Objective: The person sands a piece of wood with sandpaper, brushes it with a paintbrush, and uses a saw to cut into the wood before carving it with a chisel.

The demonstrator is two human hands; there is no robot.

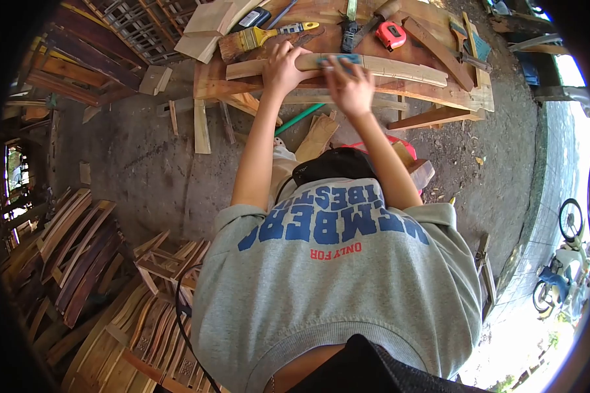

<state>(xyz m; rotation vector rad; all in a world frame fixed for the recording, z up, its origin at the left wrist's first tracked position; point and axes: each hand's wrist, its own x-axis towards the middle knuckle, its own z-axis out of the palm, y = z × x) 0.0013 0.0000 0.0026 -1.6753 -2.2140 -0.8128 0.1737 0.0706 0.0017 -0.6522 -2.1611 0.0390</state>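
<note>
A long, slightly curved piece of wood (406, 70) lies along the near edge of a wooden workbench (213, 88). My left hand (285, 69) grips it left of its middle, fingers over the far side and thumb along the near side. My right hand (349, 85), its fingers blurred, is closed over a blue-green piece of sandpaper (347, 58) on top of the wood. Just beyond my left hand are a wide paintbrush (249, 40) with a yellow handle and a dark device (254, 18). Past my right hand sits a red tape measure (391, 35).
A dark clamp-like tool (351, 33), a brown wooden bar (439, 54) and a wooden-handled tool (458, 29) lie on the bench. Wood offcuts (318, 136) and a green tube (300, 119) are below. Curved wooden parts (78, 236) are stacked at left; a motorbike (564, 275) stands at right.
</note>
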